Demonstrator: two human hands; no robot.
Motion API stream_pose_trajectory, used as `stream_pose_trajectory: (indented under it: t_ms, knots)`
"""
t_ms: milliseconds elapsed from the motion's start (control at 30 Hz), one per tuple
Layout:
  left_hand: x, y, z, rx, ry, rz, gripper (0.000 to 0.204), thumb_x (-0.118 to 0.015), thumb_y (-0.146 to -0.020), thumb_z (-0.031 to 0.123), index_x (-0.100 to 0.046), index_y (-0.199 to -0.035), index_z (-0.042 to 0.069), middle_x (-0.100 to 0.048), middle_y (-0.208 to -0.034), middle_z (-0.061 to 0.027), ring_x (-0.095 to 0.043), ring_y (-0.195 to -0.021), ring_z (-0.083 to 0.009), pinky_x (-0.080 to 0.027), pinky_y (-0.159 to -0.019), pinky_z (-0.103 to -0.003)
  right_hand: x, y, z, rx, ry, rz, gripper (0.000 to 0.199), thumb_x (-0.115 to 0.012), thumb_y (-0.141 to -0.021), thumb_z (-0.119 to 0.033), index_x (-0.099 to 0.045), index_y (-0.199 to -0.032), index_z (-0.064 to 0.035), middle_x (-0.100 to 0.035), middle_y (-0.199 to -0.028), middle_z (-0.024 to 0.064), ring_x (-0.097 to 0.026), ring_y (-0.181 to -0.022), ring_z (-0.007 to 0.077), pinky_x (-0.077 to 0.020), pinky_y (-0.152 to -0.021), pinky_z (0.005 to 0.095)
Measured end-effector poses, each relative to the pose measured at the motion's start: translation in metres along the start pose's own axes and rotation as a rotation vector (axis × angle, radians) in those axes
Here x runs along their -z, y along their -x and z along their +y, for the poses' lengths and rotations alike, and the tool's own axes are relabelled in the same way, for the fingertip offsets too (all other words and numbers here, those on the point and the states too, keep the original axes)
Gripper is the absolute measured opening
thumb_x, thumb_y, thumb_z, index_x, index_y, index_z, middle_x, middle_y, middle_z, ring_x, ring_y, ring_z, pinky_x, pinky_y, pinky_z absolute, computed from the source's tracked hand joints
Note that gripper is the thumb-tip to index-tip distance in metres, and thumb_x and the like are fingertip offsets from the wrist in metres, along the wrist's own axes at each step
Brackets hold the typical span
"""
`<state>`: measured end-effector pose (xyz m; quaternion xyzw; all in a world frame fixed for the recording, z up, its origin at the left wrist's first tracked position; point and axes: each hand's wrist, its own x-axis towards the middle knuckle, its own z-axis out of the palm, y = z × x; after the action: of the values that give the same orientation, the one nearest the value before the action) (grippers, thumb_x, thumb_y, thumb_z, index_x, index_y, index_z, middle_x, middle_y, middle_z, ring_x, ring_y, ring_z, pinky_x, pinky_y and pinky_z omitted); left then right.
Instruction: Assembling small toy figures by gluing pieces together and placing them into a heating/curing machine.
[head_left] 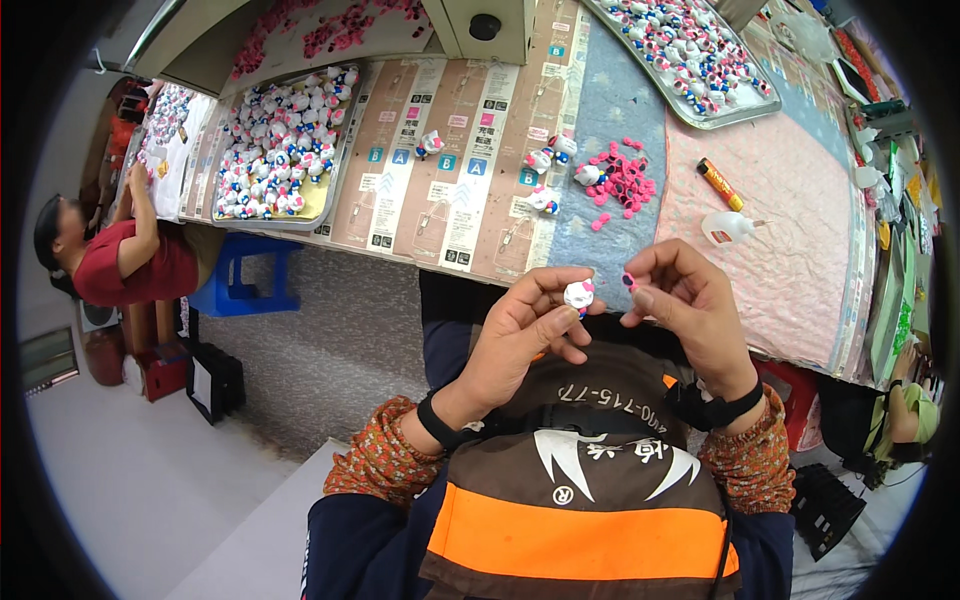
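brown cloth apron (590,505), left hand (515,338) pinching rounded white figurine (578,295), right hand (697,315) pinching pink-rimmed piece (629,281)

The small rounded white figurine (578,294) is marked with pink and blue; the tiny pink piece (629,281) is darkly centred; the brown fabric apron (505,466) is banded orange.

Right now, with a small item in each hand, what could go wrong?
The tiny pink piece, pinched in the right hand, might slip. The white figurine, held in the left hand, could drop if that grip loosens. The white bottle lies on its side on the pink cloth, so it may leak.
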<state>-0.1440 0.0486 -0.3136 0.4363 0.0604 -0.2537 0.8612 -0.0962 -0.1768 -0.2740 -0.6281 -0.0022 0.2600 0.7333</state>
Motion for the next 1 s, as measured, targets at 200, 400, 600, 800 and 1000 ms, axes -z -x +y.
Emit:
stream_pose_trajectory:
  t_ms: [200,400,600,800,1000]
  knots:
    - [-0.001,0.003,0.0,0.015,0.05,-0.016,0.04,-0.056,-0.102,0.009,-0.048,-0.141,0.003,-0.063,-0.117,-0.0113,-0.064,-0.09,-0.0114,-0.059,-0.077,-0.027,-0.014,0.019,0.0,0.099,0.025,-0.044,0.016,-0.064,-0.095,-0.002,-0.062,-0.11,0.0019,-0.062,-0.102,0.0049,-0.061,-0.088,0.0075,-0.0514,-0.077,0.0231]
    - [-0.002,0.004,-0.001,0.023,-0.009,-0.035,0.04,-0.056,-0.102,0.008,-0.049,-0.14,0.002,-0.061,-0.108,-0.0063,-0.064,-0.09,-0.0119,-0.059,-0.077,-0.027,-0.024,0.024,0.004,0.257,0.237,-0.009,0.015,-0.066,-0.09,0.001,-0.068,-0.104,-0.002,-0.061,-0.099,0.0064,-0.062,-0.087,0.0106,-0.0507,-0.074,0.024]
    - [-0.004,0.005,-0.004,0.007,-0.076,-0.04,0.043,-0.057,-0.102,0.01,-0.046,-0.141,-0.002,-0.065,-0.109,-0.0107,-0.068,-0.092,-0.0145,-0.061,-0.076,-0.029,-0.028,0.024,0.005,0.261,0.244,0.035,0.014,-0.068,-0.089,0.001,-0.063,-0.103,0.0001,-0.062,-0.095,0.0072,-0.066,-0.083,0.013,-0.0539,-0.074,0.0265]
    - [-0.008,0.007,-0.001,-0.006,-0.13,-0.056,0.041,-0.056,-0.102,0.008,-0.049,-0.142,0.001,-0.061,-0.112,-0.0058,-0.063,-0.093,-0.01,-0.057,-0.079,-0.025,-0.03,0.026,0.007,0.275,0.259,0.122,0.016,-0.07,-0.088,0.0,-0.059,-0.1,-0.0005,-0.063,-0.09,0.0073,-0.067,-0.079,0.0129,-0.0542,-0.071,0.0267]
    - [-0.012,0.009,-0.005,-0.109,-0.261,-0.053,0.043,-0.058,-0.101,0.007,-0.049,-0.142,0.0,-0.062,-0.118,-0.0079,-0.063,-0.1,-0.0101,-0.057,-0.08,-0.024,-0.033,0.027,0.004,0.507,0.535,0.182,0.018,-0.072,-0.084,0.003,-0.059,-0.097,-0.0004,-0.059,-0.084,0.0095,-0.066,-0.07,0.02,-0.0536,-0.063,0.029]
